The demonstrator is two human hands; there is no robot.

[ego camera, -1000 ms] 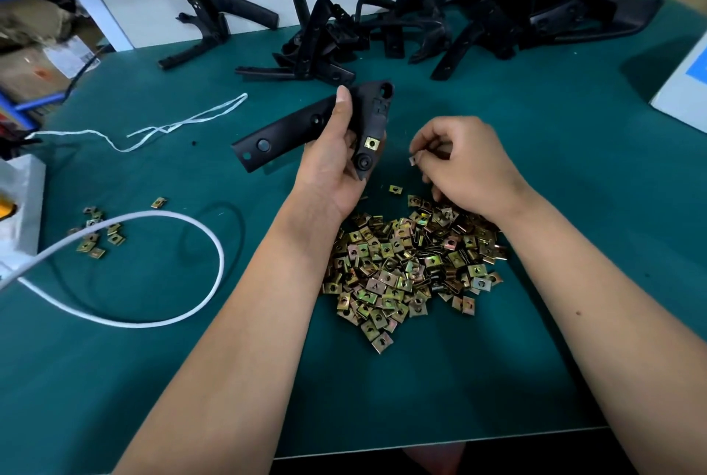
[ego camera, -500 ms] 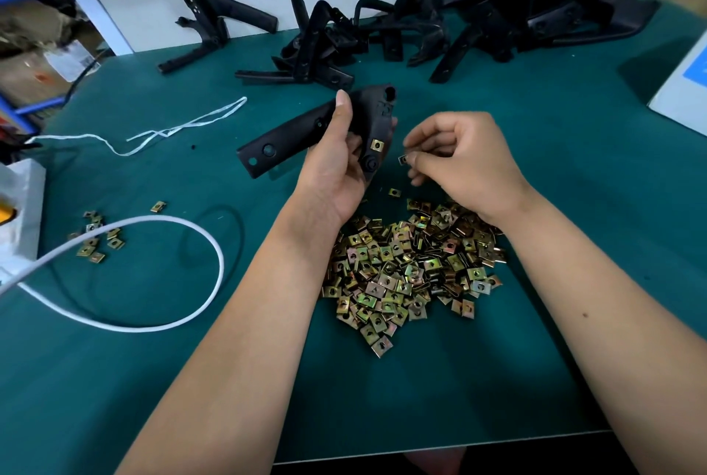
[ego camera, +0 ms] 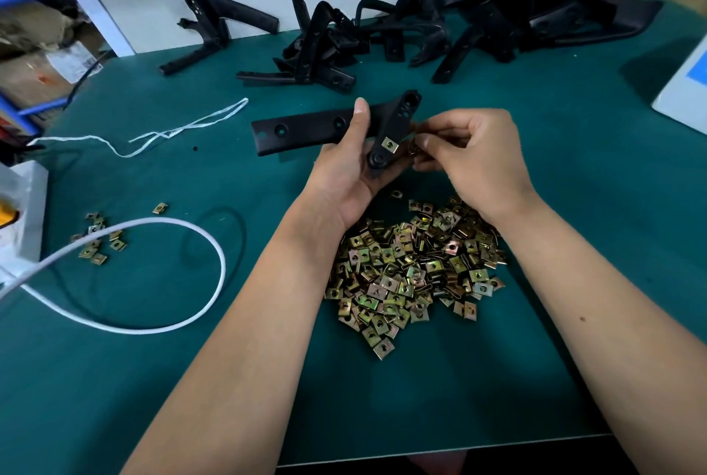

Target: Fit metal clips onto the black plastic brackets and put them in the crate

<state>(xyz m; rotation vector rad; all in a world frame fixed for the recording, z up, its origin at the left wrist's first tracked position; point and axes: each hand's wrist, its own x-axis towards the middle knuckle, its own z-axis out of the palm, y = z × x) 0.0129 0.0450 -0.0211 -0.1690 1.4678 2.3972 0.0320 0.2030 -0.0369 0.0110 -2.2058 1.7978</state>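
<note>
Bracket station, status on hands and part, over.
Left hand grips bracket, one clip already fitted. Right hand pinches second clip beside it. Clip pile below; nothing blocking.

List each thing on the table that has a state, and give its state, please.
Bracket: held up in the left hand, one clip already fitted.
Loose clip: pinched by the right hand, beside the bracket.
Clip pile: loose on the mat.
Other brackets: heaped at the far edge.
White cable: looped, lying flat.
</note>
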